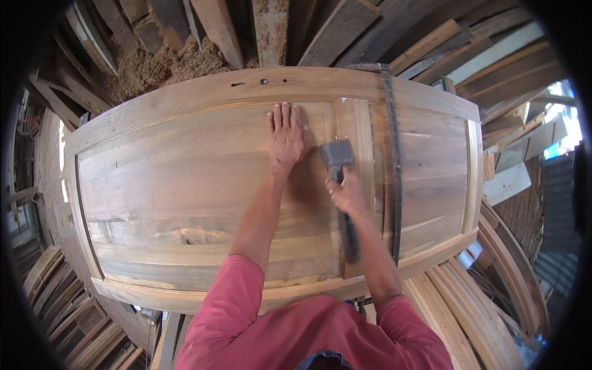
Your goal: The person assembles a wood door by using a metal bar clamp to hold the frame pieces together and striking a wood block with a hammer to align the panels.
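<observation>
Hammer (337, 153) fills clenched right grip (348, 192); left grip (287, 142) lies released on wooden door (172, 179).

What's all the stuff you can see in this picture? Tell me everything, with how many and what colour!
framed wooden panel: 1, light brown, middle
holes: 3, dark, panel's far edge
crosswise board: 1, brown, on the panel, right of its middle
clamp bar: 1, dark, across the panel, right of that board
hammer: 1, grey head, dark handle, in the right hand
shavings: one heap, tan, upper left
planks: too many to count, brown, grey and whitish, all around
corrugated sheeting: count unclear, blue-grey, far right
shirt: 1, pinkish red, bottom
left hand: 1, bare, flat on the panel
right hand: 1, bare, fingers around the handle
</observation>
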### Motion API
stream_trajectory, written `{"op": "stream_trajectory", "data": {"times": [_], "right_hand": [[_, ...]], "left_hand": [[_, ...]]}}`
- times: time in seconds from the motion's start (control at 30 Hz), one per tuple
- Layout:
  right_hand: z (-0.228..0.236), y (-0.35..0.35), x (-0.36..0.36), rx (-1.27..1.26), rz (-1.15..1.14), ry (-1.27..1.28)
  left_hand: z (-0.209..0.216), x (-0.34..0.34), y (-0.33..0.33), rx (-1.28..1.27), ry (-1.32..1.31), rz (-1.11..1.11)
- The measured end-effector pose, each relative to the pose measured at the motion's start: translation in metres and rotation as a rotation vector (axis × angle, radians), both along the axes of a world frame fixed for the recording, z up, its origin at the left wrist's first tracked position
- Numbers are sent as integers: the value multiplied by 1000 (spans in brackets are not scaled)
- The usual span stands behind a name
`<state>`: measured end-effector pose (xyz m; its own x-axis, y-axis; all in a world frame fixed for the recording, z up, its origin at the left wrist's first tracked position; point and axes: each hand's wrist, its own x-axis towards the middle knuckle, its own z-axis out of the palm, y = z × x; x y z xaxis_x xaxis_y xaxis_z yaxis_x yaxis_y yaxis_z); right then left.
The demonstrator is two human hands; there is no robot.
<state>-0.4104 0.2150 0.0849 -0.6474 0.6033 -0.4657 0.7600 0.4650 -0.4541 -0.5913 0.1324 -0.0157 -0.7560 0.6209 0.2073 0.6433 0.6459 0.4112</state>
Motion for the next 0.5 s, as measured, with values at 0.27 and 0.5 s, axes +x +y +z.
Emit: {"op": "stream_trajectory", "data": {"times": [0.27,0.5], "right_hand": [[-5,-129,140,-113,245,219],[8,-113,402,97,-236,50]], "left_hand": [[-29,-10,-5,-77,124,-148],[-20,30,-51,-233,76,-248]]}}
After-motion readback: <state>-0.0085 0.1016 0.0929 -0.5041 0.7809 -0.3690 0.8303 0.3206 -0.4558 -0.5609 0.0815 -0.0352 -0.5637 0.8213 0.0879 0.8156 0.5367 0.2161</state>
